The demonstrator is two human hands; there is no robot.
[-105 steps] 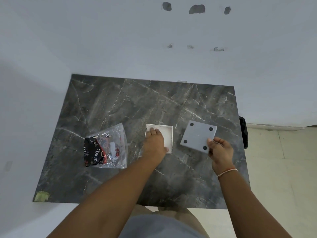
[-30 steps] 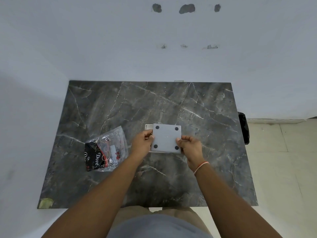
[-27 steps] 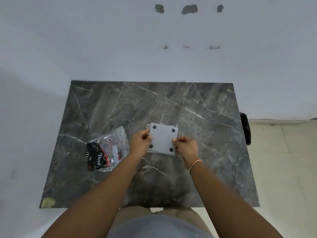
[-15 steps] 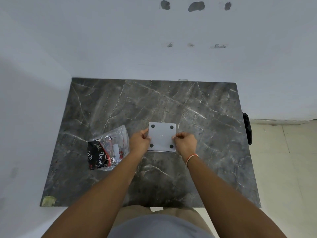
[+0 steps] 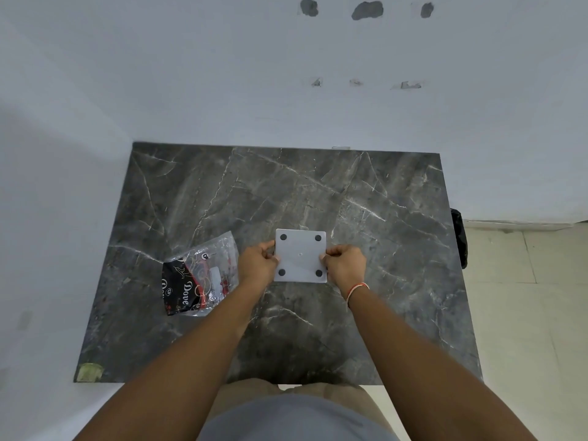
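A grey square plate [image 5: 300, 255] with a black round pad near each corner lies flat at the middle of the dark marble table [image 5: 381, 218]. My left hand [image 5: 257, 263] grips its left edge with curled fingers. My right hand [image 5: 345, 265] grips its right edge the same way. The white square tray seen earlier is hidden under the plate.
A clear plastic bag [image 5: 200, 275] with a black and red printed pack inside lies left of my left hand. A black object [image 5: 459, 237] hangs off the table's right edge. White walls stand behind and left; tiled floor lies at the right.
The grey plate, first held tilted in my right hand at the right, came over the white tray. Both hands took its edges and squared it flat, covering the tray.
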